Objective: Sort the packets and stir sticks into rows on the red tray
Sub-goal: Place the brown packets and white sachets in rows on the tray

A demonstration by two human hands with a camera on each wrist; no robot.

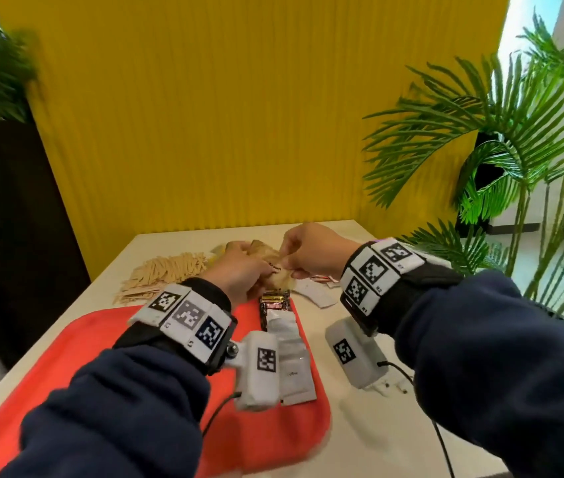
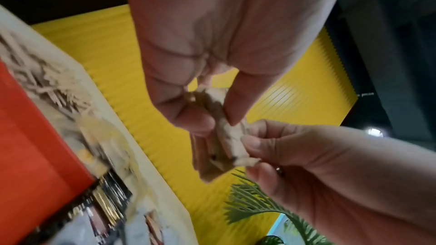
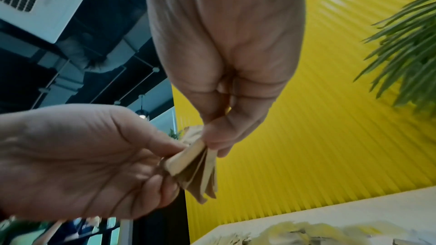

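Observation:
Both hands are raised above the table's far side, just past the red tray (image 1: 101,339). My left hand (image 1: 246,270) grips a fanned stack of brown paper packets (image 1: 275,269) between thumb and fingers. My right hand (image 1: 296,258) pinches the stack's other end. In the left wrist view the left hand (image 2: 217,120) clamps the brown packets (image 2: 221,148) and the right hand (image 2: 306,156) holds their lower edge. The right wrist view has the right hand (image 3: 214,142) pinching the packets (image 3: 195,170) beside the left hand (image 3: 82,156). White packets (image 1: 291,357) and dark packets (image 1: 275,301) lie in a column on the tray's right side.
A pile of wooden stir sticks (image 1: 167,270) lies on the white table (image 1: 360,426) behind the tray's left part. Loose white packets (image 1: 318,294) lie right of the tray. A yellow ribbed wall (image 1: 239,115) stands behind the table, with a palm plant (image 1: 515,150) at the right.

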